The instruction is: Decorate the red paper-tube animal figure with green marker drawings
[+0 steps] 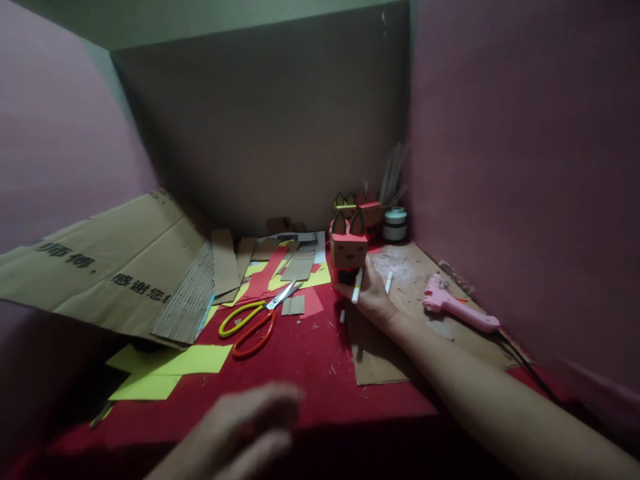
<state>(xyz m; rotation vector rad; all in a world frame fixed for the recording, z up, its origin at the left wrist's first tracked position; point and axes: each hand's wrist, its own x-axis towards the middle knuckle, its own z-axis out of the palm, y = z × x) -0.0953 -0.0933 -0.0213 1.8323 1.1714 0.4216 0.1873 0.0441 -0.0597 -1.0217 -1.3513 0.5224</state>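
My right hand (373, 297) is wrapped round the lower part of a small cardboard figure (349, 252) with a drawn face, a red top and two pointed ears. A short white stick (357, 285) shows at its fingers. Nearer the front edge, my left hand (255, 427) hovers, blurred, with thumb and fingers apart and nothing visible between them. Scissors (270, 307) with one yellow and one red handle lie open on the red cloth (310, 367), left of the figure.
A pink glue gun (457, 305) lies on a cardboard sheet (383, 363) at right. Similar figures (370, 217) and a lidded jar (395, 225) stand behind. Left are a large cardboard piece (115, 267), yellow paper (195, 359) and a red strip (267, 273).
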